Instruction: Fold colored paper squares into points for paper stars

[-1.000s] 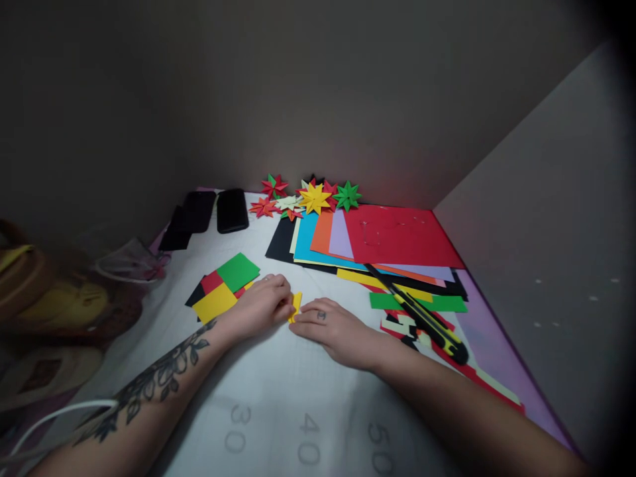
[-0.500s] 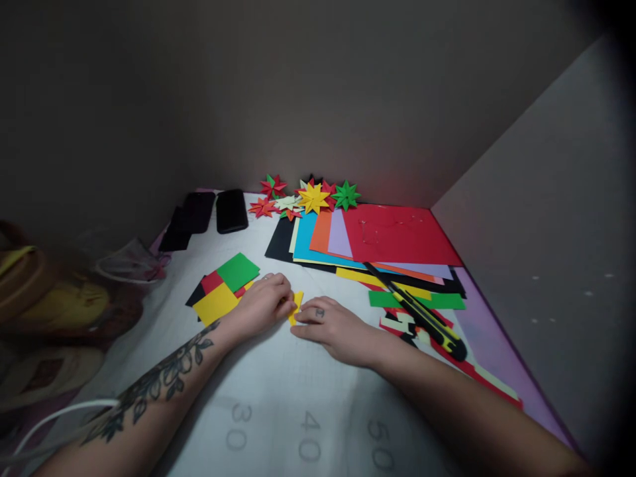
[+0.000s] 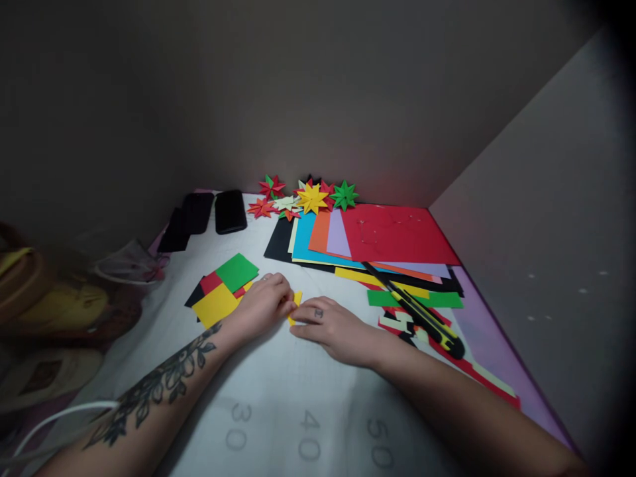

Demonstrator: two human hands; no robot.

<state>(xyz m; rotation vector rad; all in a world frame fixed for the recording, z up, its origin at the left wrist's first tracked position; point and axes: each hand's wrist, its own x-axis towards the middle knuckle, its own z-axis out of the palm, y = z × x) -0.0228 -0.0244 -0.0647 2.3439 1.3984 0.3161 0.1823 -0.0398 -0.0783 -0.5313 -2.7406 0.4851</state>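
A small folded piece of yellow paper (image 3: 297,297) lies on the white sheet, between my hands and partly covered by their fingers. My left hand (image 3: 267,301) is closed, with thumb and fingertips pinched at the paper's left side. From the right, my right hand (image 3: 340,331) holds the lower part of the same piece, its fingers bent and close together. Just left of my left hand is a loose pile of paper squares, with a green square (image 3: 238,272) and a yellow square (image 3: 215,305) on top.
Folded paper stars (image 3: 312,198) stand against the back wall. Coloured sheets, a red one (image 3: 397,235) uppermost, lie back right. A black-and-yellow utility knife (image 3: 427,321) rests on paper scraps and a green strip (image 3: 447,300). Two dark phones (image 3: 230,211) are back left.
Both hands stay almost in place around the yellow paper. The whole view has shifted very slightly; nothing else has visibly moved.
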